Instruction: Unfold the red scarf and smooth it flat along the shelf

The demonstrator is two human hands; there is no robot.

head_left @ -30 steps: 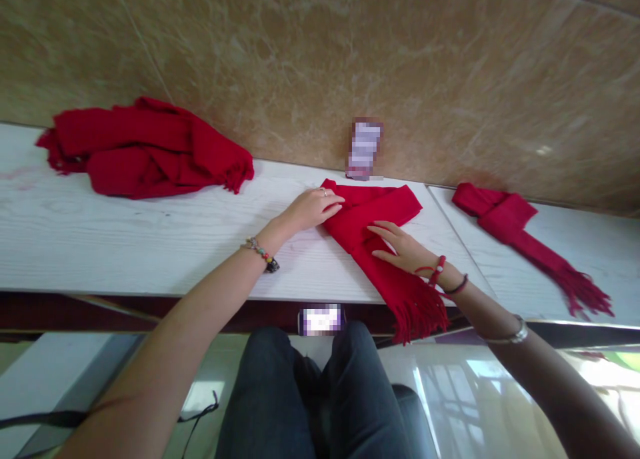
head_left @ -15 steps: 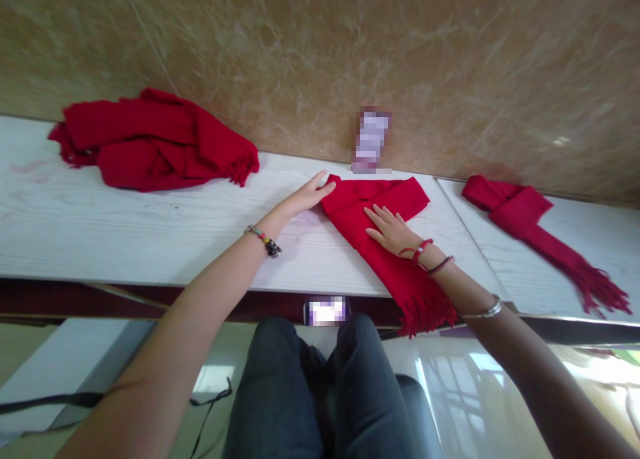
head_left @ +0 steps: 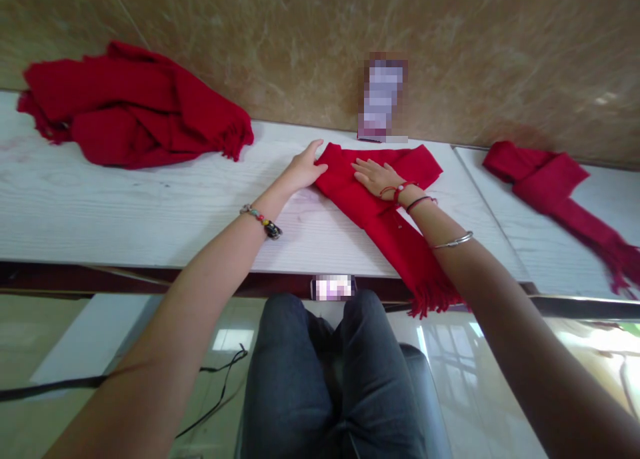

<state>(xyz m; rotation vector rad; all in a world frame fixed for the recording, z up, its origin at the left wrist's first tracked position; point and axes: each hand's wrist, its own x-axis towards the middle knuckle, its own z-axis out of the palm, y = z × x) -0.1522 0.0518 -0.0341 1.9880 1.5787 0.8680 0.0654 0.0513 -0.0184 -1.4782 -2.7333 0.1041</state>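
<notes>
A folded red scarf (head_left: 415, 169) lies on the white table (head_left: 150, 206), its fringed end hanging over the front edge. My left hand (head_left: 304, 169) rests at the scarf's left corner, fingers together and stretched along the fold. My right hand (head_left: 375, 174) lies flat on top of the scarf, fingers spread and pointing left. Neither hand grips anything.
A loose pile of red scarves (head_left: 130, 116) sits at the back left. Another folded red scarf (head_left: 555, 182) lies on the right table section. A small blurred item (head_left: 383, 99) leans on the marbled wall. My knees are below the table edge; a black cord lies on the floor.
My right hand has slid up the scarf from near the front edge to the folded top. My left hand shifted to the scarf's left corner. The view has tilted.
</notes>
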